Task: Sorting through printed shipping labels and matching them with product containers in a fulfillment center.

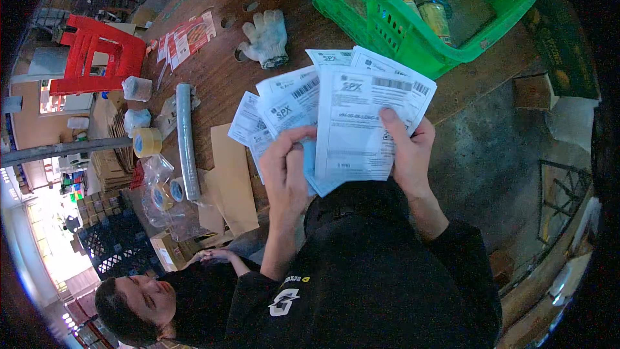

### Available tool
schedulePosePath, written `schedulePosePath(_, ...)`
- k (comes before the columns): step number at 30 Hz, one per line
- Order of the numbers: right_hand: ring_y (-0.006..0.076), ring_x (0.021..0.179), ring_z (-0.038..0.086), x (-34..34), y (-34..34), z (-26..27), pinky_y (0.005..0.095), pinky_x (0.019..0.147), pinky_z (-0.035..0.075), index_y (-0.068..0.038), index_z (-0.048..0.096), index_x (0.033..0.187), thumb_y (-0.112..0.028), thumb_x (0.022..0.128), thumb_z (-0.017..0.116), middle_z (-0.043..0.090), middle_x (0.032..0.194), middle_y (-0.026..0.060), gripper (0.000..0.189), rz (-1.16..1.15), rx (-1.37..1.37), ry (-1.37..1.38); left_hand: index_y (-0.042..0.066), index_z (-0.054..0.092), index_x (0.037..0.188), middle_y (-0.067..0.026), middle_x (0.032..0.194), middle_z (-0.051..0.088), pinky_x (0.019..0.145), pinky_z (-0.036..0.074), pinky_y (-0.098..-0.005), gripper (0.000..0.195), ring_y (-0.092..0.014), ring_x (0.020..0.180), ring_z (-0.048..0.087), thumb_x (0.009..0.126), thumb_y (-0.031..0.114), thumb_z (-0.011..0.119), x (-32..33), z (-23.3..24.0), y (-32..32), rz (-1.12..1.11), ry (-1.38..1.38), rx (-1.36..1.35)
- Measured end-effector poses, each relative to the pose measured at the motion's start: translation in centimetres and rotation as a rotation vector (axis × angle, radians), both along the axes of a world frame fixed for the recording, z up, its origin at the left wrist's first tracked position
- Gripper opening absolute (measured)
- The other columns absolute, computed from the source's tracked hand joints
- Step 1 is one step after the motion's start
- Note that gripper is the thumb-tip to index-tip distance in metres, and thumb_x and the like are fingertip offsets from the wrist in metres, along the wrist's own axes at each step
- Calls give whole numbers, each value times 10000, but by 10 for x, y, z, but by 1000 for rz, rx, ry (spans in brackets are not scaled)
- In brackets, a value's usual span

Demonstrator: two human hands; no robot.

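My left hand [288, 169] and my right hand [411, 150] hold a fanned bunch of printed shipping labels [356, 131] in front of my chest. The right thumb presses on the front of the top sheet at its right side. On the left, the fingers of my left hand are curled against the sheets, its forefinger at the edge of the front stack. More labels [249, 118] spread out behind that hand. The sheets bear print, barcodes and square codes. Behind the labels lies a white knitted work glove [269, 36] on the brown wooden table [218, 72].
A green plastic crate [358, 9] with jars stands at the back right. On the left are a red plastic stand [97, 58], red printed leaflets [189, 41], a roll of plastic film [186, 140], tape rolls [147, 142] and cardboard pieces [235, 184]. Another person [145, 300] is at the lower left.
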State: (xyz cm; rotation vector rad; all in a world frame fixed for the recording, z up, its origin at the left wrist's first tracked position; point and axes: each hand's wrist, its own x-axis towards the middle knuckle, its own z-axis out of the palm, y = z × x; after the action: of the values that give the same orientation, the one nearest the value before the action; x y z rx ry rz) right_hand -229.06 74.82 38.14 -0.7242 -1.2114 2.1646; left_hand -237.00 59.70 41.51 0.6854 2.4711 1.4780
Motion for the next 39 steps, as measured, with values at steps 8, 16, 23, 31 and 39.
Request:
schedulePosePath(8, 85, 763, 570, 1, 1, -2, 221, 666, 453, 44, 583, 989, -169, 848, 558, 626, 888, 70, 257, -10, -27, 37, 23, 508, 732, -21, 628, 562, 525, 370, -209, 191, -62, 562, 439, 781, 139, 651, 2, -11, 13, 139, 208, 49)
schedulePosePath(16, 80, 755, 569, 0, 0, -5, 217, 663, 450, 43, 579, 993, -166, 861, 532, 625, 888, 67, 252, 5, -80, 71, 20, 522, 1054, -123, 1017, 544, 828, 388, -312, 258, -198, 903, 524, 820, 112, 581, -32, 2, -7, 506, 329, 183)
schedulePosePath(23, 80, 741, 570, -2, 1, -3, 217, 651, 453, 42, 586, 969, -167, 848, 551, 627, 872, 65, 244, 44, -83, 32, 2, 592, 932, -55, 783, 586, 577, 371, -225, 156, -97, 648, 481, 841, 60, 480, -12, -1, -16, 96, 94, -42)
schedulePosePath(31, 83, 753, 571, 0, 0, -1, 220, 667, 456, 24, 600, 964, -152, 829, 580, 630, 874, 61, 222, 69, -52, 2, 6, 610, 813, -58, 694, 604, 601, 410, -227, 108, -108, 662, 544, 795, 111, 589, 11, 9, 2, 73, 40, 72)
schedulePosePath(39, 82, 760, 571, -1, -3, -3, 224, 673, 457, 21, 602, 968, -166, 820, 602, 630, 882, 57, 239, 20, 48, -22, 15, 572, 725, -70, 680, 620, 586, 431, -238, 178, -108, 626, 564, 683, 92, 727, 12, -10, 6, 113, -43, 75)
